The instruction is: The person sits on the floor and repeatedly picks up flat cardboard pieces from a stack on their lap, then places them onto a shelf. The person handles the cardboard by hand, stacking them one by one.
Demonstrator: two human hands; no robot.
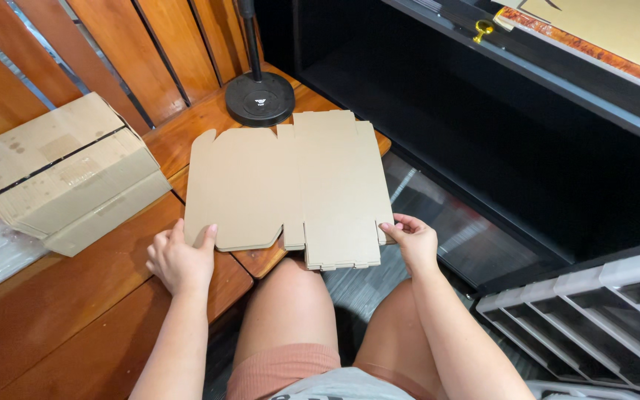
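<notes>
— Material and position?
— Flat die-cut cardboard blank (290, 189), matte brown, notched flaps, lying on the wooden bench (75, 296).
— Grips?
— Left hand (181, 259) presses its near-left edge, thumb on top; right hand (411, 238) pinches the right flap. Fingertips beneath hidden.

The scene is evenly and brightly lit by soft light from above, and the wooden bench (75, 296) shows a mild sheen. The open black cabinet (498, 148) at the far right stays dark, with little detail inside. Shadows are soft and short under the flat cardboard sheet (290, 185). Focus is sharp throughout, with slight wide-angle stretching at the edges.
</notes>
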